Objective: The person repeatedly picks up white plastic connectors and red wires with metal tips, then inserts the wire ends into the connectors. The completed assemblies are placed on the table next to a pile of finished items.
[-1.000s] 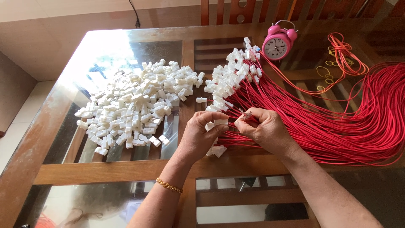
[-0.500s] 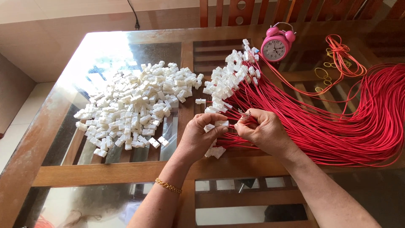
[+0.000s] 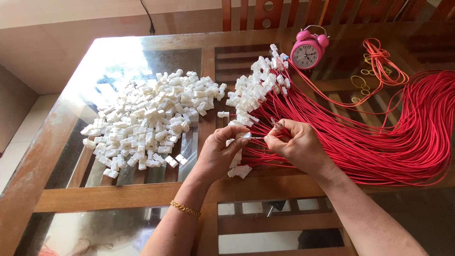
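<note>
A pink twin-bell alarm clock [image 3: 307, 50] is stood upright near the far edge of the glass-topped wooden table [image 3: 118, 57], its white dial turned toward the near edge. Toward the far right corner, a small coil of orange-red cord [image 3: 379, 59] is laid on the glass, and a few yellow rubber bands [image 3: 361, 84] are scattered just beside it, on the side nearer the clock. Behind the far edge, the slatted back of a wooden chair [image 3: 246, 9] is seen. A black cable [image 3: 148, 19] is run down the pale wall beyond the far left corner. Below the left edge, light floor tiles [image 3: 14, 142] are visible.
</note>
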